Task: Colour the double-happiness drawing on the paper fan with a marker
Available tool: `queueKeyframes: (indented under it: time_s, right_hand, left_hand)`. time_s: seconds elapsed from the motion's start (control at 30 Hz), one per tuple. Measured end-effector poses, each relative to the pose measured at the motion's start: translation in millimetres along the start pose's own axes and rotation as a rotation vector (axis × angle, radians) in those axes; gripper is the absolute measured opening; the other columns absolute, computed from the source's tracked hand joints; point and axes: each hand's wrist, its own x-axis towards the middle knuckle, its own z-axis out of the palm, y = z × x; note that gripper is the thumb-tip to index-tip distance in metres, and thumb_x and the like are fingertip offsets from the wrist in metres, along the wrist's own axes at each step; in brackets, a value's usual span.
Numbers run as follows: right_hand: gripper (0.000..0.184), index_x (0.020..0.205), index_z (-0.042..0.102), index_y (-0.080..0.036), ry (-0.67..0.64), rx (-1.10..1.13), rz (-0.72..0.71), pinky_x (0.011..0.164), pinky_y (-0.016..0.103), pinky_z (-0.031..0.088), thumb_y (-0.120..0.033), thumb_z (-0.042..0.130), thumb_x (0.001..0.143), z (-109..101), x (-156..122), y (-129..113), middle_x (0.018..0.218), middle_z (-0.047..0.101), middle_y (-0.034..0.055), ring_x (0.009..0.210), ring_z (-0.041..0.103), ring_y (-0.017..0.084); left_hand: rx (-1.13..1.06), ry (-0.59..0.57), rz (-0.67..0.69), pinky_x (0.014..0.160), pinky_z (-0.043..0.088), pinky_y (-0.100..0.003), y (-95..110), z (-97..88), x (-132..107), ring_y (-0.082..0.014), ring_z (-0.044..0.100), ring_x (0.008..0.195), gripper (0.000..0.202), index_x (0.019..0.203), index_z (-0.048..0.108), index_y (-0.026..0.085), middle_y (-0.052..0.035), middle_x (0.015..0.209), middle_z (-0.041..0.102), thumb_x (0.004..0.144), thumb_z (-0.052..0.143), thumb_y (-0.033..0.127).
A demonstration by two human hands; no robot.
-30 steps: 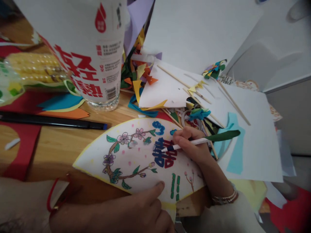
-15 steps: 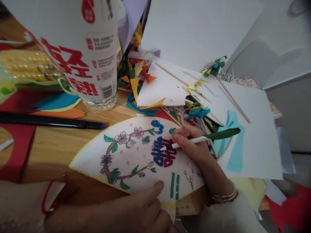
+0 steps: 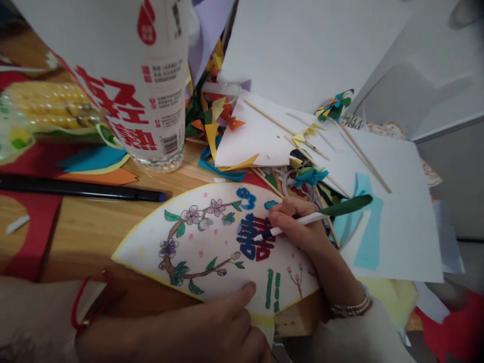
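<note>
A half-round paper fan (image 3: 151,252) lies on the wooden table, painted with a flowering branch, with a yellow edge and a blue-and-red double-happiness character (image 3: 254,237). My right hand (image 3: 295,227) grips a white pen (image 3: 298,220), its tip at the character's upper right. A green paper leaf (image 3: 346,204) is fixed to the pen's far end. My left hand (image 3: 223,327) holds nothing and rests at the fan's lower edge, its forefinger pressing on the paper near the green marks (image 3: 273,291).
A large plastic bottle with red lettering (image 3: 151,96) stands at the upper left, beside a corn cob in plastic (image 3: 49,106). A black marker (image 3: 79,189) lies left of the fan. Coloured paper scraps (image 3: 215,121), white sheets (image 3: 393,217) and wooden sticks (image 3: 363,156) are piled to the upper right.
The view has shifted slightly, and the pen's tip sits a little lower and to the right on the character. My left forefinger stays on the fan.
</note>
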Motion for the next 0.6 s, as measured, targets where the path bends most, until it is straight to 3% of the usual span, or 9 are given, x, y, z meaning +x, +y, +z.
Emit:
queueKeyframes:
  time_s: [0.6]
  right_hand:
    - [0.038,0.055,0.034,-0.019,0.025,0.013,0.017,0.045,0.024,0.025,-0.027,0.058,0.083,0.2,-0.2,-0.2,0.052,0.039,-0.0055,0.047,0.035,0.008]
  left_hand:
    - [0.003,-0.021,-0.004,0.088,0.049,-0.034,0.3,-1.8,0.7,-0.013,0.047,0.052,0.017,0.093,0.06,0.021,0.0062,0.07,0.059,0.077,0.06,0.027]
